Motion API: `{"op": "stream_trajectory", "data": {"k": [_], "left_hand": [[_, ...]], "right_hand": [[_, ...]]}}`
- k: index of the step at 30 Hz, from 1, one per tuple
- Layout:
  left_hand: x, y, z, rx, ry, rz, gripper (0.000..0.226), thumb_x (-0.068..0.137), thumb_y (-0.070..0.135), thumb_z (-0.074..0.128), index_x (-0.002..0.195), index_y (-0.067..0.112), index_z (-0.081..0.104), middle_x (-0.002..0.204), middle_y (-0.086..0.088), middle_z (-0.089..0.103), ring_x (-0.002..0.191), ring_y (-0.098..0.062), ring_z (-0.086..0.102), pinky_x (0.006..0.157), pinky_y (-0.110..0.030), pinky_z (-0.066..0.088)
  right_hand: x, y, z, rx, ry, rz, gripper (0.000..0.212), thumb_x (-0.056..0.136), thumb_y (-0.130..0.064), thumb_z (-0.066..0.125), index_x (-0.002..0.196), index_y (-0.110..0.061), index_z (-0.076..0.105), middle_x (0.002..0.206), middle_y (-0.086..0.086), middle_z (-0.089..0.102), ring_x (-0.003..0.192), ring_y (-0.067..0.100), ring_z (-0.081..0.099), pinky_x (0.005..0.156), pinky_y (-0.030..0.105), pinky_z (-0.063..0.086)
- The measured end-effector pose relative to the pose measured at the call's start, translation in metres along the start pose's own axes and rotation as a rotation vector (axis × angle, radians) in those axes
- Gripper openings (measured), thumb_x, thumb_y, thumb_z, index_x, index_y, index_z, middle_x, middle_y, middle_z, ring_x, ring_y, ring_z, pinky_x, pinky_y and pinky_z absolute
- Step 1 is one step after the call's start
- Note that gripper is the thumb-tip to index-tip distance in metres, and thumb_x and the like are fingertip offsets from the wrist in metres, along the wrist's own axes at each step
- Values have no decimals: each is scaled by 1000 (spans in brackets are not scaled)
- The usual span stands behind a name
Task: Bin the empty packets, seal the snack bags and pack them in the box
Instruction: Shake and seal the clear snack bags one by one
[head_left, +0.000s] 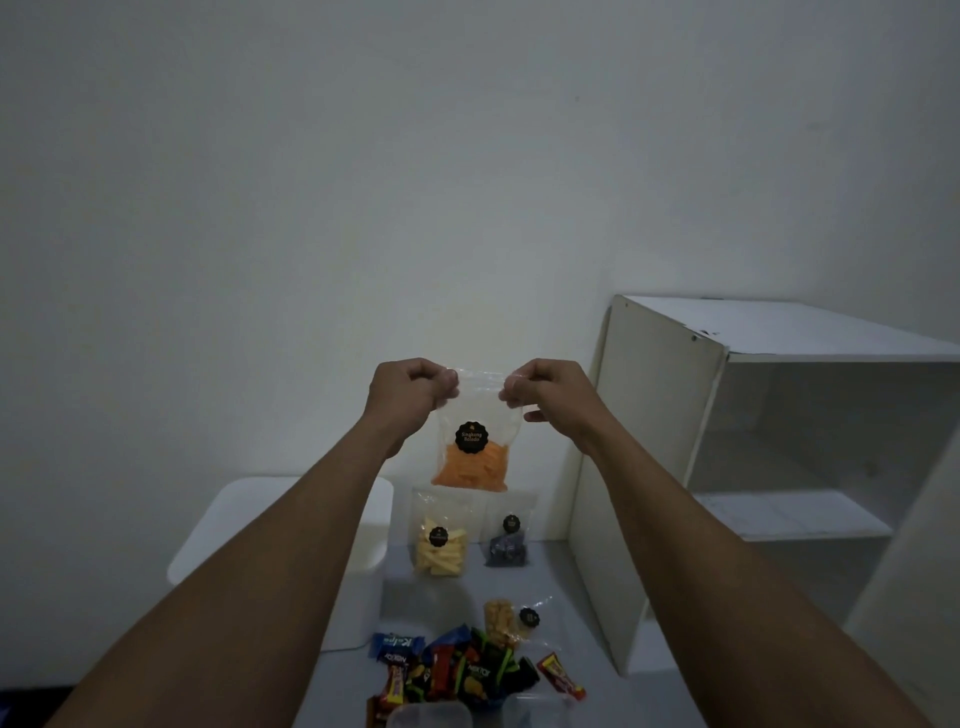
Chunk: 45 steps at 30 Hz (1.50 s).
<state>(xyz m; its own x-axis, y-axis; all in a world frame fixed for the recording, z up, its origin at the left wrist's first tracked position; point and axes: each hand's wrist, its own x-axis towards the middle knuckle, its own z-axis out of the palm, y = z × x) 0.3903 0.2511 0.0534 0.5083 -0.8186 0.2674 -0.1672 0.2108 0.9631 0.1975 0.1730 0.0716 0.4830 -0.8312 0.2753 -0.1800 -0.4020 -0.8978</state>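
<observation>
I hold a clear zip bag of orange chips (471, 462) with a round black label up in the air in front of the wall. My left hand (410, 389) pinches its top left corner and my right hand (545, 389) pinches its top right corner. Below it, two more snack bags lean against the wall: one with pale yellow sticks (440, 545) and one with dark pieces (506, 540). A fourth bag with beige puffs (506, 621) lies on the table. A pile of small snack packets (467, 670) lies at the table's near edge.
A white lidded bin (291, 530) stands at the left behind my left forearm. A white shelf unit (727, 441) stands on the right. Clear plastic containers (431, 717) show at the bottom edge. The grey table (441, 597) carries everything.
</observation>
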Motion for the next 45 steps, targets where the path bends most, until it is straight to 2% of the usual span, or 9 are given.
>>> {"op": "stream_trajectory", "data": {"k": [3, 7, 11, 18, 23, 28, 35, 41, 45], "left_hand": [[-1, 3, 6, 16, -37, 11, 12, 87, 15, 73, 89, 3, 73, 89, -12, 75, 89, -25, 73, 88, -41, 58], [-5, 12, 14, -81, -130, -65, 18, 91, 17, 69, 100, 2, 70, 103, -12, 74, 90, -20, 71, 81, -34, 58], [-3, 12, 15, 49, -175, -14, 11, 88, 16, 70, 94, 9, 76, 98, -5, 75, 83, -12, 64, 74, -25, 52], [8, 4, 9, 104, -72, 59, 7, 86, 19, 74, 83, 13, 77, 90, -7, 76, 81, -15, 66, 78, -31, 55], [8, 2, 8, -83, -131, -35, 19, 87, 18, 74, 95, 1, 74, 99, -13, 74, 88, -19, 68, 82, -33, 59], [11, 2, 10, -54, -50, 5, 20, 86, 12, 73, 86, -8, 71, 94, -13, 74, 80, -18, 68, 84, -32, 58], [9, 4, 13, -71, -116, -43, 17, 90, 16, 69, 98, 2, 72, 99, -9, 74, 88, -17, 67, 85, -35, 58], [10, -2, 10, 43, -117, -6, 12, 90, 19, 70, 87, 8, 73, 92, -6, 75, 85, -16, 67, 87, -39, 55], [12, -7, 19, 129, -83, -44, 13, 90, 27, 70, 90, 14, 71, 96, -2, 72, 95, -19, 65, 84, -38, 53]], "right_hand": [[0, -6, 4, -67, -29, -37, 14, 88, -22, 69, 93, -9, 73, 90, 2, 76, 89, 16, 70, 74, 31, 55], [4, -10, 4, -78, 5, -65, 12, 88, -15, 67, 90, -4, 73, 91, 9, 74, 82, 16, 66, 75, 35, 56], [4, -7, 6, -70, -1, -75, 10, 87, -14, 69, 88, -5, 74, 88, 9, 74, 77, 12, 65, 71, 31, 54], [6, 7, 2, 123, -4, 10, 14, 91, -16, 69, 95, -2, 69, 93, 11, 75, 80, 14, 70, 72, 33, 57], [9, 6, -2, 57, 69, -37, 10, 92, -8, 66, 83, -4, 70, 85, 10, 74, 73, 14, 67, 69, 26, 53], [9, 10, -3, 86, 47, -38, 11, 90, -13, 69, 90, -3, 72, 89, 10, 75, 79, 14, 70, 73, 31, 57], [11, 8, -4, 144, 51, -32, 6, 91, -7, 66, 85, -5, 68, 84, 11, 73, 75, 15, 68, 72, 33, 56], [8, 13, -7, 49, -66, -4, 10, 90, -10, 66, 93, -1, 71, 91, 10, 74, 79, 16, 70, 72, 31, 60], [8, 15, 0, -29, 1, -26, 10, 89, -7, 66, 86, 2, 70, 78, 9, 72, 69, 16, 66, 67, 31, 59]]}}
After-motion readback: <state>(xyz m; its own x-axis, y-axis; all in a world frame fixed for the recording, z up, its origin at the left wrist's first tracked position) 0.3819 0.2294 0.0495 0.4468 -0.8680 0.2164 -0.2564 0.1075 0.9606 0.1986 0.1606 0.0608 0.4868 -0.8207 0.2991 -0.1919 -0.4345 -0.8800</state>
